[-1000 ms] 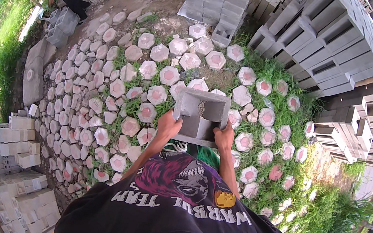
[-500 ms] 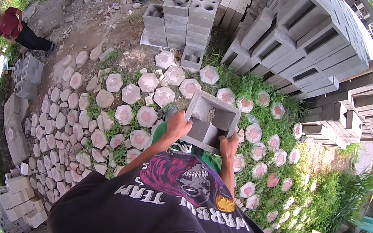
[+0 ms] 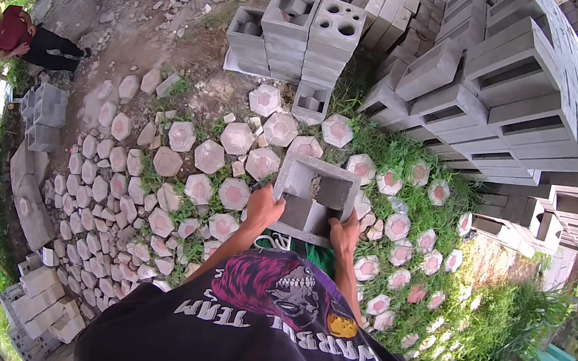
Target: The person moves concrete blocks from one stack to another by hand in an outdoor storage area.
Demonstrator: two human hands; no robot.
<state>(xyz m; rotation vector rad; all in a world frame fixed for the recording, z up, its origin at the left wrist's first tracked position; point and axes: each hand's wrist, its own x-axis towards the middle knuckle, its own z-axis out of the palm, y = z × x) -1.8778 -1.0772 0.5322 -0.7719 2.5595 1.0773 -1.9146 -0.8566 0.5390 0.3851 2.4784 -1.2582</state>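
Both my hands carry a grey hollow concrete block [image 3: 298, 175] in front of my body, its open cavities facing up toward me. My left hand [image 3: 264, 208] is closed around its left side, near the lower corner. Gripping the right side is my right hand [image 3: 343, 232], with the thumb over the rim. A small rough patch shows on the wall inside the block. Beyond it stands a stack of grey concrete blocks [image 3: 283, 53], some with round holes on top. One single block [image 3: 311, 102] sits low at the front of that stack.
Hexagonal pavers [image 3: 237, 139] with reddish centres cover the ground around me, with grass between them. A tall wall of stacked blocks [image 3: 501, 101] rises at the right. A person in a dark red shirt [image 3: 10, 34] stands far left, near a small block pile [image 3: 43, 116].
The held block has turned a little and sits slightly lower and to the left in view. The surroundings have shifted to the right and down as my view moved. My grip stays the same.
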